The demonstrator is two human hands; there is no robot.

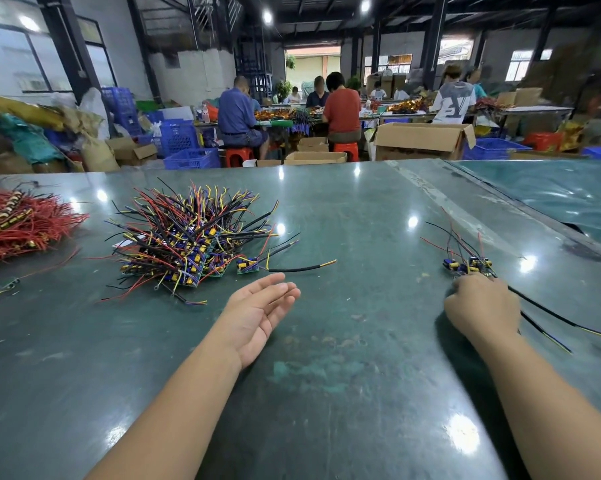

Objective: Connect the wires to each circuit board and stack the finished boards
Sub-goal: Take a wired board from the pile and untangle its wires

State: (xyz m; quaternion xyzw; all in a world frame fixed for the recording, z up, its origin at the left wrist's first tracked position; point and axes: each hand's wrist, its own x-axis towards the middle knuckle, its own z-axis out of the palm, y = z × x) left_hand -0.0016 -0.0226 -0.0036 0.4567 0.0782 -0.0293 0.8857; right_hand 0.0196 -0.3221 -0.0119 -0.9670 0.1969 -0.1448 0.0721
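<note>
While left hand (257, 313) lies slack | right hand (482, 306) clasps wired boards (468, 265) | fingers curled.

On the green table (326, 358) a big heap of wired circuit boards (188, 244) lies at ten o'clock, with a bundle of red wires (18, 223) farther out at nine. The left hand (261, 313) rests palm-up, fingers relaxed, just below the heap and holding nothing. At three o'clock the right hand (482, 306) lies knuckles-up on a small stack of boards (468, 265), fingers curled over it; black sleeved wires (562, 320) trail out from under it toward four o'clock. Beyond the table, at twelve, people sit working among cardboard boxes (420, 140) and blue crates (191, 157)
</note>
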